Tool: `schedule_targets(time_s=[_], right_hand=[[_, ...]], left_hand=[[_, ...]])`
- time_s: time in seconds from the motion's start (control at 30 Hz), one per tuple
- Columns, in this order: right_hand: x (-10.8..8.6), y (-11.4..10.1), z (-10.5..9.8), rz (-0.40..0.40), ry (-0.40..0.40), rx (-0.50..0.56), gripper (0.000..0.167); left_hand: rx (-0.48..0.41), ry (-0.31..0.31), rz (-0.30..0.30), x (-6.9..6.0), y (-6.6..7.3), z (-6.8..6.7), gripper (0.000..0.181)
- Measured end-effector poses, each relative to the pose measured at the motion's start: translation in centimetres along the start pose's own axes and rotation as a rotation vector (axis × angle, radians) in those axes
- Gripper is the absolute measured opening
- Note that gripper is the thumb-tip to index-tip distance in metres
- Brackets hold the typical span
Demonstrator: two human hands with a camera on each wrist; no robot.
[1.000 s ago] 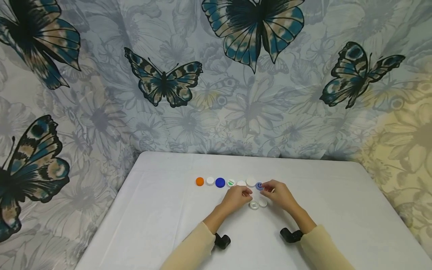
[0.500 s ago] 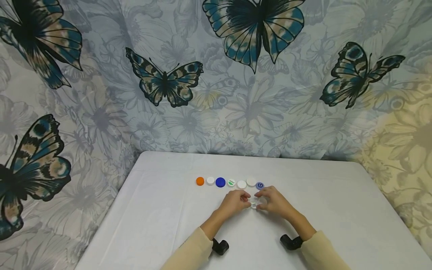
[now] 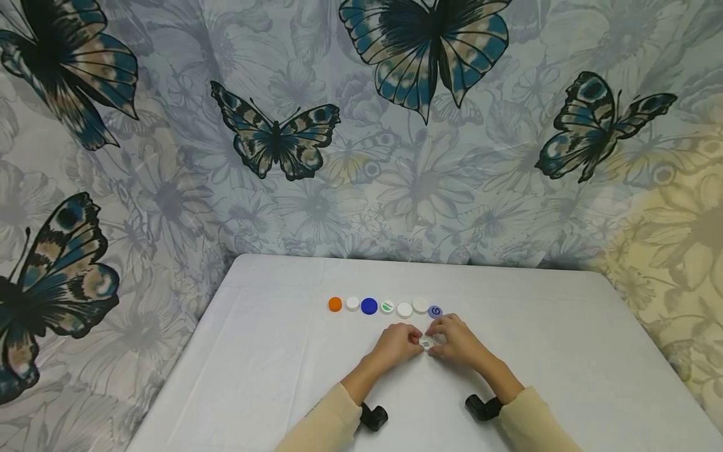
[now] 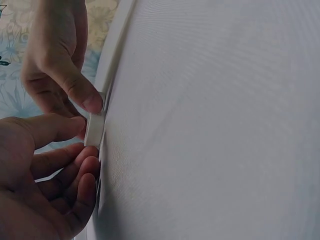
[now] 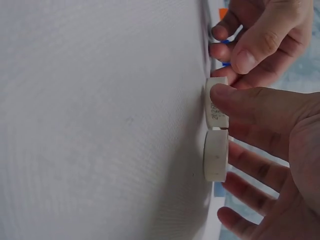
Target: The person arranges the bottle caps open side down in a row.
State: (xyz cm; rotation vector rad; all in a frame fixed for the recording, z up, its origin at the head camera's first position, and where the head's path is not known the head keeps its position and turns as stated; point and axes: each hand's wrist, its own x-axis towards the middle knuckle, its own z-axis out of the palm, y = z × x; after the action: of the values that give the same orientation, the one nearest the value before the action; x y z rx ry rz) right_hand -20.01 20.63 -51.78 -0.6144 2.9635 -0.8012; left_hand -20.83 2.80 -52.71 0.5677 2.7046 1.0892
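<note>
In the head view my right hand pinches a white bottle cap lying on the table. The right wrist view shows my thumb on that cap's side, beside small dark print. A second white cap lies right next to it, beneath the curve of my right hand. My left hand is at the near cap's left edge, fingers loosely curled. Its fingertips are close to the cap in the left wrist view; whether they press on it is hard to tell.
Behind my hands a row of caps runs across the white table: orange, several white ones, a dark blue cap and a light blue swirl-marked cap at the right end. A butterfly-patterned cloth hangs behind.
My right hand has left the light blue cap at the row's end and come nearer to the front white caps, where it now grips one. My left hand has shifted slightly nearer and right.
</note>
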Motion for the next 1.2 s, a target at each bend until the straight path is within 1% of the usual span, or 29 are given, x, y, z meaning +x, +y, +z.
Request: schedule_targets(time_s=[0.17,0.4,0.53,0.73,0.9,1.2], right_hand=[[-0.1,-0.1,-0.1,0.013,-0.001,0.009,0.023],[-0.2,-0.2,0.1,0.015,0.03,0.045,0.023],[-0.3,-0.4,0.1,0.005,0.052,0.056,0.023],[-0.5,-0.6,0.1,-0.035,0.076,0.056,0.02],[-0.7,-0.8,0.0,-0.047,0.086,0.073,0.021],[-1.2,-1.5,-0.3,-0.049,0.109,0.109,0.022]], left_hand=[[0.001,0.007,-0.001,0.0,0.0,0.2,0.025],[-0.003,0.048,0.013,-0.3,-0.1,-0.1,0.025],[-0.01,0.067,0.02,-0.4,-0.2,-0.2,0.023],[-0.042,0.102,0.027,-0.6,-0.3,-0.3,0.023],[-0.104,0.102,0.022,-0.9,-0.4,-0.4,0.024],[-0.199,0.066,0.005,-1.5,-0.5,-0.9,0.025]])
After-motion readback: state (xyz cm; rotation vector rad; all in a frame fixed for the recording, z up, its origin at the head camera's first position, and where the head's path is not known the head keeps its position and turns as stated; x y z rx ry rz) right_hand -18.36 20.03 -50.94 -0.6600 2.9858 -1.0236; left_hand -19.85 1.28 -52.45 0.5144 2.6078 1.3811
